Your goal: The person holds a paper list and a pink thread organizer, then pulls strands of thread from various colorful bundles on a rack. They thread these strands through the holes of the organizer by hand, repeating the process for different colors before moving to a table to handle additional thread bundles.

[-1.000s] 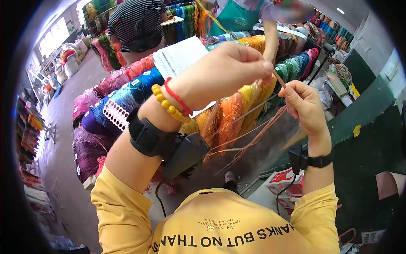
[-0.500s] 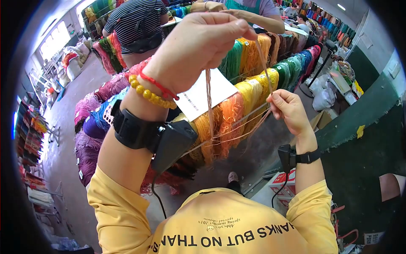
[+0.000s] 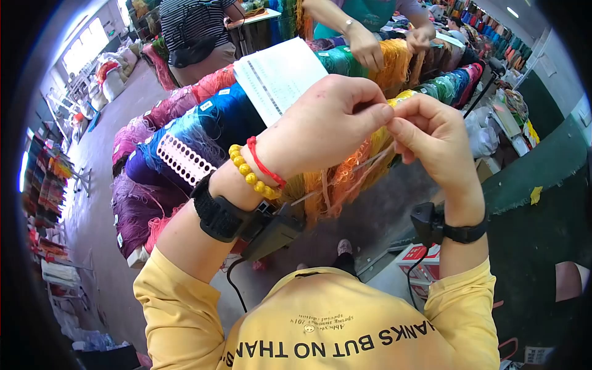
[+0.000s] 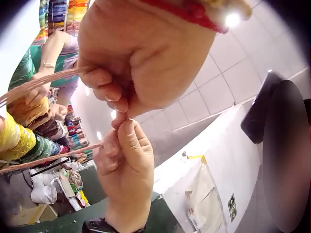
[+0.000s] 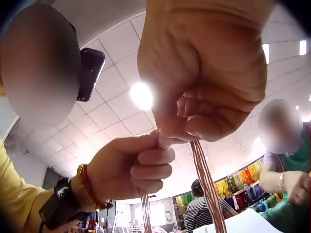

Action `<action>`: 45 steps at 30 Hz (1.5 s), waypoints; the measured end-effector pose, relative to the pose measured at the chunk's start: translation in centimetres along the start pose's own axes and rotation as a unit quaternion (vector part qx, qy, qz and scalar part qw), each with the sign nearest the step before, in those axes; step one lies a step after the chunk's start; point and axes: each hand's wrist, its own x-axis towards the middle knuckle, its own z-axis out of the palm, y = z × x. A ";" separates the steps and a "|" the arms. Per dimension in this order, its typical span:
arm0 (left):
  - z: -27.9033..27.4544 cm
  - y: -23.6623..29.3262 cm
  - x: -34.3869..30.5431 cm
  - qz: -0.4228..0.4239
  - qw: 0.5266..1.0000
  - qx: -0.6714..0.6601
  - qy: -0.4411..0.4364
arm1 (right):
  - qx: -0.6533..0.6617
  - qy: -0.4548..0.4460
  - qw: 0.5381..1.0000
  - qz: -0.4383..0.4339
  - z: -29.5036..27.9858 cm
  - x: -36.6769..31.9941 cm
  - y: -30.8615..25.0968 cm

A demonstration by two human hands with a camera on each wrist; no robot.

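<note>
In the head view my left hand (image 3: 336, 126) and right hand (image 3: 438, 135) meet fingertip to fingertip in front of the hanging yarn. Between thumb and fingers, each pinches a thin bundle of dusty-pink thread (image 4: 43, 85). One length trails from the left hand and another from the right hand in the left wrist view. Several strands (image 5: 206, 184) hang from below the right hand's fingers in the right wrist view. The thread at the pinch itself is hidden by the fingers.
Below the hands runs a rack of yarn hanks, blue (image 3: 185, 132), purple (image 3: 139, 213) and orange (image 3: 348, 176). On it lie a printed sheet (image 3: 265, 74) and a pink card with holes (image 3: 184, 159). Across it, a person's hands (image 3: 367, 49) touch yarn; another person in stripes (image 3: 194, 28) stands beyond.
Half a second ago my left hand was raised away from the right, with thread stretched between them. Now it is lower and the fingertips meet. The person opposite has brought their hands to the yarn.
</note>
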 end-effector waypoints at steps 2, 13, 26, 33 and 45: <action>-0.1 0.3 -0.5 0.004 1.000 0.002 -0.005 | -0.045 0.003 0.999 0.005 -0.2 -0.4 -0.7; 5.9 -5.2 -3.9 -0.069 0.973 -0.197 -0.097 | 0.328 -0.117 0.902 -0.255 -11.6 -1.6 -11.8; 5.4 -6.8 -8.0 -0.138 0.983 -0.107 -0.060 | 0.102 0.085 0.930 -0.342 -13.3 -5.9 -18.0; -2.4 -5.4 -13.3 -0.180 0.966 -0.183 0.029 | 0.095 0.134 0.940 -0.298 -14.6 -5.7 -17.5; 0.0 -5.7 -16.0 -0.225 0.940 -0.254 -0.025 | 0.028 0.051 0.962 -0.266 -16.5 -3.4 -17.7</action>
